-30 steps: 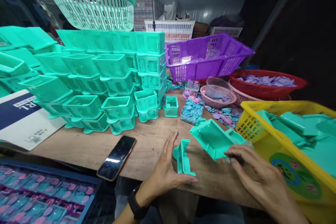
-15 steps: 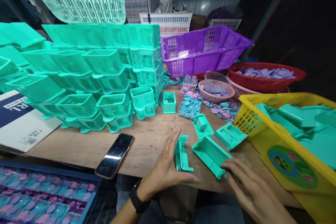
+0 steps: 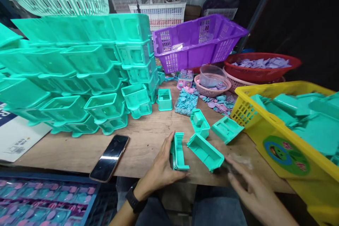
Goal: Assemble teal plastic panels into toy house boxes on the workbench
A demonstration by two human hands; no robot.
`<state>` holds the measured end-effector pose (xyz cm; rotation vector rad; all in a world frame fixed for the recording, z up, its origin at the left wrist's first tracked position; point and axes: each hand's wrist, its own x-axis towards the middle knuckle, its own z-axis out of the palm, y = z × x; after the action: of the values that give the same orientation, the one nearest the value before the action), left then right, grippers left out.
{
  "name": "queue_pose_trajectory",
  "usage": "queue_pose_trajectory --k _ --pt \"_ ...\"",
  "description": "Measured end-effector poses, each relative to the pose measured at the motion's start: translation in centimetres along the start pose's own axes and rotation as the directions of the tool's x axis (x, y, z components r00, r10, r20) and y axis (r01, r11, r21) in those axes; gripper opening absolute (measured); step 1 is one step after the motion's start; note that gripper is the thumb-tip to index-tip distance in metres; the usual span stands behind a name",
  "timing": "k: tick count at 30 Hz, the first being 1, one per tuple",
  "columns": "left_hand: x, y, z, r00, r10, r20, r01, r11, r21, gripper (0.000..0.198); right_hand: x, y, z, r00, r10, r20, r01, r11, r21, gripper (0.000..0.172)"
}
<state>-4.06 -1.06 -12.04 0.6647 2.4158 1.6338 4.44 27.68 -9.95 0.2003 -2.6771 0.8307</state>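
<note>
My left hand (image 3: 159, 169) stands on edge on the wooden table (image 3: 143, 144), fingers stretched out, cupping a small teal plastic piece (image 3: 177, 152) from the left with the thumb under it. A longer teal trough-shaped part (image 3: 205, 152) lies just right of that piece. My right hand (image 3: 251, 192) hovers low at the table's near edge, blurred, fingertips close to the trough's right end and apart from it. Two more teal parts (image 3: 200, 123) (image 3: 227, 129) lie behind the trough.
A black phone (image 3: 109, 157) lies left of my left hand. Stacked teal boxes (image 3: 87, 74) fill the left. A yellow basket (image 3: 267, 127) of teal parts stands right, a purple basket (image 3: 196, 44) and red bowl (image 3: 261, 69) behind. A blue tray (image 3: 45, 201) of small pieces sits below.
The trough part that my right hand held up was set down on the table, and the hand has drawn back from it. My left hand stays by the small piece.
</note>
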Motion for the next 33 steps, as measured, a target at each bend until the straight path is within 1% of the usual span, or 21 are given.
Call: queue_pose_trajectory --k 3,5,7,9,10,11,14,16,17,19,21,22,27,33 --pt "-0.4 0.2 -0.3 1.000 -0.031 0.006 0.031 0.999 -0.022 0.124 -1.6 -2.4 2.1 0.993 -0.065 0.097 0.060 0.997 0.055 0.043" --pt "-0.6 0.4 -0.6 0.999 -0.049 0.017 0.050 0.998 -0.043 0.122 -1.9 -3.8 2.8 0.989 -0.096 0.113 0.085 0.991 0.102 0.042" --pt "-0.6 0.6 -0.8 0.998 -0.053 0.029 0.054 0.997 -0.057 0.120 -1.4 -4.2 3.0 0.995 -0.030 0.096 0.016 0.989 0.148 0.038" --pt "-0.6 0.7 -0.9 0.998 -0.046 0.040 0.048 0.997 -0.060 0.118 -0.4 -3.5 3.3 0.996 0.062 0.060 -0.073 0.978 0.198 0.036" --pt "-0.5 0.7 -0.9 0.998 -0.042 0.045 0.045 0.997 -0.057 0.117 0.2 -3.0 3.5 0.995 0.087 0.055 -0.097 0.970 0.222 0.041" --pt "-0.5 0.7 -0.9 0.998 -0.040 0.047 0.042 0.998 -0.053 0.116 0.9 -2.4 3.8 0.994 0.087 0.065 -0.101 0.964 0.246 0.050" --pt "-0.4 0.5 -0.8 0.999 -0.028 0.040 0.029 0.999 -0.031 0.116 3.0 -1.1 5.1 0.985 -0.017 0.173 -0.041 0.945 0.324 0.087" --pt "-0.3 0.3 -0.8 0.999 -0.021 0.035 0.022 1.000 -0.018 0.116 4.4 -0.8 6.0 0.962 -0.096 0.257 -0.010 0.924 0.382 0.106" --pt "-0.3 0.2 -0.8 0.999 -0.021 0.034 0.021 1.000 -0.014 0.116 5.0 -0.8 6.3 0.947 -0.129 0.294 -0.002 0.913 0.407 0.112" --pt "-0.3 0.2 -0.9 0.999 -0.023 0.041 0.024 1.000 -0.011 0.117 5.9 -0.7 6.7 0.922 -0.174 0.345 0.006 0.900 0.437 0.120" --pt "-0.3 0.2 -0.8 0.999 -0.023 0.044 0.024 1.000 -0.011 0.118 6.4 -0.7 6.7 0.907 -0.202 0.368 0.021 0.898 0.440 0.121" --pt "-0.4 0.2 -0.8 0.999 -0.020 0.042 0.021 1.000 -0.012 0.118 6.4 -0.6 6.7 0.908 -0.206 0.366 0.031 0.902 0.431 0.119" --pt "-0.6 0.3 -0.8 1.000 0.005 -0.004 -0.005 1.000 -0.023 0.116 5.4 -0.7 6.2 0.936 -0.173 0.308 0.055 0.933 0.357 0.112" --pt "-0.6 0.2 -0.7 0.999 0.035 -0.001 -0.035 0.999 -0.009 0.116 4.8 -1.2 6.9 0.939 -0.201 0.280 0.087 0.924 0.373 0.120"
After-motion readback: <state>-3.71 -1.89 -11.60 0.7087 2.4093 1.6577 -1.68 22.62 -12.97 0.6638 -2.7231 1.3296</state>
